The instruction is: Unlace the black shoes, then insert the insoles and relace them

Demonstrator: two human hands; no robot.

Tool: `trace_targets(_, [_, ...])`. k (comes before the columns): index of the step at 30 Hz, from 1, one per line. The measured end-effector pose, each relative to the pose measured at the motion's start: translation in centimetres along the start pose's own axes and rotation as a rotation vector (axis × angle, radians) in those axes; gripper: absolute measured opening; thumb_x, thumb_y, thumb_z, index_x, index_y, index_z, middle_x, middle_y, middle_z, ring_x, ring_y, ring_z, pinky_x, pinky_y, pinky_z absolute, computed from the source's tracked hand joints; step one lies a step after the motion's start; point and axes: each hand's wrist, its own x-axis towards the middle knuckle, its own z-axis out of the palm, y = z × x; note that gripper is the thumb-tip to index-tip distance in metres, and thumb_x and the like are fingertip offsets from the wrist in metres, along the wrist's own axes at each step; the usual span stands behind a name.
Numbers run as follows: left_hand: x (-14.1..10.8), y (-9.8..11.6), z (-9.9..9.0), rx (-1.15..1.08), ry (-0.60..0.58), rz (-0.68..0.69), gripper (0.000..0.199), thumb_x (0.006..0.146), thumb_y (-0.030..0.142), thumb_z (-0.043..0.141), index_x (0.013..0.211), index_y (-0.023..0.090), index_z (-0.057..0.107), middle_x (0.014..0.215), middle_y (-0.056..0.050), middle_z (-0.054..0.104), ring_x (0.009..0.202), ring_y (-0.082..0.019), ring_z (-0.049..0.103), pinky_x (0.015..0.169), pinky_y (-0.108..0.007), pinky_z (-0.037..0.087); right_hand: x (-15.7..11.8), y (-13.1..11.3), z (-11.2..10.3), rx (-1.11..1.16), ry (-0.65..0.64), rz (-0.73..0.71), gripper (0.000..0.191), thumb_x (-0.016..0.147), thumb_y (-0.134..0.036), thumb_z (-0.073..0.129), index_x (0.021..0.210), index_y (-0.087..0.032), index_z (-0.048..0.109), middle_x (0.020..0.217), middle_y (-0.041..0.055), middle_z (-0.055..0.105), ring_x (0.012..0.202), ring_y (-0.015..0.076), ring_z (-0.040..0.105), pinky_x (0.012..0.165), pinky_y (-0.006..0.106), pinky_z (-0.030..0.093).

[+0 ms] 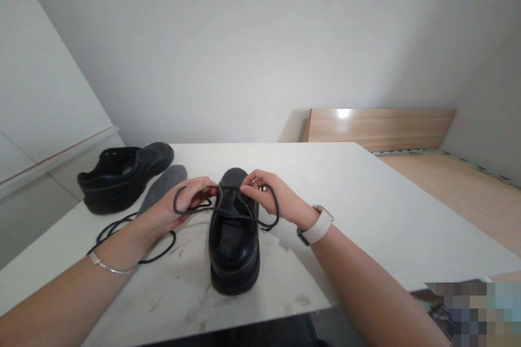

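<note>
Fine Work Near the Front Edge

We flanked a black leather lace-up shoe (235, 268) at the near side of a smooth white tabletop (317, 173), its toe pointing away and its heel just in from the front edge. Our left hand (192, 200) had its fingers curled against the shoe's left eyelet flap; whether they pinched cord or leather, we could not tell. Our right hand (269, 191), wrist banded by a watch with a pale strap (319, 229), closed thumb and forefinger on a thin, round black lace (228, 211) at the right flap. The cord swung in wide loops across the shoe's opening, from one hand to the other.

On our left, room was tight. A second black leather shoe (118, 181) stood with its heel close to the tabletop's left edge, a flat grey felt insole (166, 181) lay between it and our left hand, and a loose coil of black cord (175, 238) spread under our left forearm. Dark smudges marked the surface around the working shoe. To our right, the white top ran broadly out to its far corner and slanting right edge, with a wood-grain board (378, 126) beyond.
</note>
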Motion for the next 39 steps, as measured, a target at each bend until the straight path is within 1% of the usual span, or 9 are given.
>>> trace_targets(7, [0.2, -0.6, -0.2, 0.068, -0.018, 0.090, 0.033, 0.082, 0.047, 0.062, 0.072, 0.016, 0.067, 0.074, -0.001, 0.062, 0.074, -0.016, 0.055, 0.068, -0.024, 0.042, 0.5, 1.0, 0.0, -0.099, 0.042, 0.008, 0.013, 0.085, -0.019, 0.063, 0.074, -0.014, 0.060, 0.063, -0.0043, 0.054, 0.058, 0.0086, 0.045, 0.059, 0.022, 0.035])
trace_targets(14, [-0.8, 0.0, 0.2, 0.314, -0.050, 0.181, 0.032, 0.094, 0.044, 0.051, 0.078, 0.019, 0.063, 0.083, -0.001, 0.064, 0.084, -0.017, 0.058, 0.078, -0.025, 0.044, 0.2, 1.0, 0.5, -0.092, 0.085, -0.098, 0.005, 0.086, -0.019, 0.061, 0.084, -0.016, 0.064, 0.069, -0.0043, 0.058, 0.055, 0.0073, 0.042, 0.060, 0.022, 0.037])
trace_targets(18, [-0.7, 0.2, 0.4, 0.469, -0.015, 0.164, 0.035, 0.091, 0.048, 0.054, 0.074, 0.018, 0.060, 0.074, -0.001, 0.061, 0.074, -0.018, 0.056, 0.069, -0.027, 0.043, 0.3, 0.8, 0.9, -0.213, 0.153, -0.083, 0.007, 0.090, -0.019, 0.053, 0.084, -0.017, 0.056, 0.062, -0.0046, 0.053, 0.054, 0.0093, 0.045, 0.060, 0.023, 0.037])
trace_targets(21, [-0.5, 0.2, 0.5, 0.523, -0.004, 0.181, 0.036, 0.089, 0.051, 0.054, 0.077, 0.018, 0.061, 0.073, -0.002, 0.062, 0.071, -0.018, 0.056, 0.064, -0.027, 0.043, 0.3, 0.4, 1.3, -0.260, 0.211, -0.093, 0.006, 0.094, -0.020, 0.045, 0.093, -0.017, 0.050, 0.069, -0.0020, 0.056, 0.058, 0.0113, 0.050, 0.059, 0.024, 0.037])
trace_targets(26, [-1.1, 0.7, 0.9, 0.503, 0.018, 0.216, 0.034, 0.090, 0.050, 0.055, 0.080, 0.018, 0.062, 0.076, -0.003, 0.065, 0.073, -0.019, 0.059, 0.066, -0.027, 0.046, -0.3, -0.8, 1.3, -0.090, 0.205, -0.216, 0.012, 0.098, -0.030, 0.047, 0.100, -0.019, 0.051, 0.076, -0.0008, 0.061, 0.065, 0.0124, 0.055, 0.063, 0.024, 0.041])
trace_targets(30, [-1.3, 1.3, 0.7, 0.314, 0.127, 0.191, 0.030, 0.087, 0.047, 0.063, 0.082, 0.017, 0.067, 0.084, -0.004, 0.070, 0.086, -0.020, 0.065, 0.080, -0.028, 0.051, -0.7, -1.3, 1.0, 0.011, 0.200, -0.230, 0.022, 0.100, -0.039, 0.048, 0.102, -0.019, 0.058, 0.080, 0.0006, 0.064, 0.069, 0.0123, 0.058, 0.065, 0.023, 0.043])
trace_targets(35, [-1.1, 3.8, -0.5, -0.215, 0.326, 0.205, 0.019, 0.082, 0.028, 0.061, 0.075, 0.012, 0.068, 0.084, -0.006, 0.073, 0.090, -0.019, 0.068, 0.087, -0.028, 0.053, -0.3, -0.5, 0.6, 0.123, 0.295, -0.221, 0.036, 0.104, -0.042, 0.037, 0.095, -0.017, 0.062, 0.080, 0.0014, 0.061, 0.074, 0.0124, 0.056, 0.071, 0.025, 0.043])
trace_targets(37, [-1.3, 5.3, -1.1, -0.388, 0.381, 0.209, 0.017, 0.080, 0.022, 0.057, 0.066, 0.014, 0.059, 0.073, -0.003, 0.070, 0.083, -0.018, 0.069, 0.086, -0.030, 0.054, -0.1, -0.2, 0.1, 0.176, 0.343, -0.215, 0.041, 0.104, -0.042, 0.034, 0.093, -0.016, 0.064, 0.080, 0.0016, 0.060, 0.075, 0.0124, 0.054, 0.071, 0.025, 0.042])
trace_targets(39, [-1.9, 6.6, -1.4, -0.455, 0.402, 0.223, 0.019, 0.079, 0.018, 0.056, 0.062, 0.016, 0.049, 0.063, 0.003, 0.063, 0.067, -0.014, 0.066, 0.078, -0.030, 0.056, 0.0, -0.5, -0.3, 0.177, 0.395, -0.200, 0.043, 0.104, -0.040, 0.033, 0.089, -0.016, 0.066, 0.079, 0.0017, 0.057, 0.076, 0.0123, 0.051, 0.070, 0.025, 0.041])
